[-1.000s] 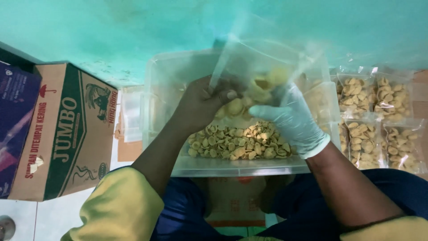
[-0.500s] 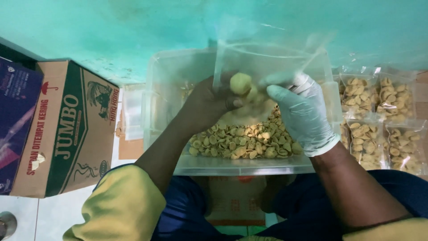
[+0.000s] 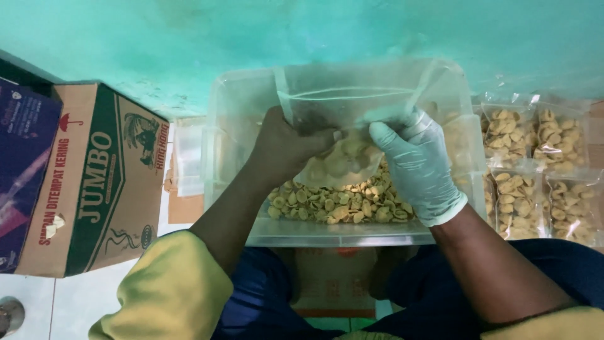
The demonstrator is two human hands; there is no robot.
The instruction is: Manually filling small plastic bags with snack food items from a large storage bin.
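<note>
A: What are the hands doing?

B: Both are closed on a clear plastic bag point(image 3: 352, 101) held over the clear plastic tub point(image 3: 233, 126). The bare left hand point(image 3: 286, 148) grips the bag's left edge. The gloved right hand point(image 3: 418, 164) pinches its right side, and its fingers seem to press into the bag's lower part.

A: And the snacks?

B: Small pale yellow shell-shaped crackers point(image 3: 340, 204) lie heaped in the near half of the tub, below the hands. A few sit in the bottom of the bag.

A: Any risk?

B: I'd judge the bag's mouth could sag, since the film looks thin and limp. Then pieces would drop beside it. Most would land back in the tub, though the bag hangs near the tub's far wall. A hard squeeze could also crush the brittle pieces.

A: What's around it?

B: Filled packets point(image 3: 535, 164) lie to the right, and a cardboard carton point(image 3: 100, 182) stands on the left.
</note>
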